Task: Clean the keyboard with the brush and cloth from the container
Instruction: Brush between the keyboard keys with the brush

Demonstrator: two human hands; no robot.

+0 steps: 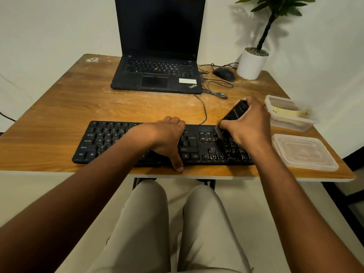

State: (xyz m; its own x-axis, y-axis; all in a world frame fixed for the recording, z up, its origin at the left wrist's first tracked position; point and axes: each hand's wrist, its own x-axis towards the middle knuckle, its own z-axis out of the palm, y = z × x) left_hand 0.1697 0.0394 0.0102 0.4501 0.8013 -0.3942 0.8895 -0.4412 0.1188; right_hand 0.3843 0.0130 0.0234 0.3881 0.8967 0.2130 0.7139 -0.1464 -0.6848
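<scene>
Head view: your right hand (246, 125) is clenched around the black brush (235, 112), and its bristles touch the keyboard (122, 142) at the block of keys between the Enter key and the number pad. The brush's long axis runs diagonally, handle end up and away toward the bench's far right corner, bristle end down and toward you, pointing at the keys. The keyboard's own long axis lies left to right, parallel with the bench's (59, 107) near edge and just behind it.

Your left hand (167, 138) lies flat over the keyboard's middle, fingers curled over its far edge and thumb hooked over its near edge, bracing it and grasping nothing else. That leaves the number pad directly under your right hand, and the whole letter section off to the left, beyond the bracing hand. I judge the coming strokes should follow the rows, along the keyboard's length.

The clear container (289, 115) sits at the bench's right edge, just beyond your right hand, with a yellow cloth (285, 112) still inside; its lid (303, 152) lies nearer you, by the near right corner. The right hand is the closer one for fetching that cloth.
</scene>
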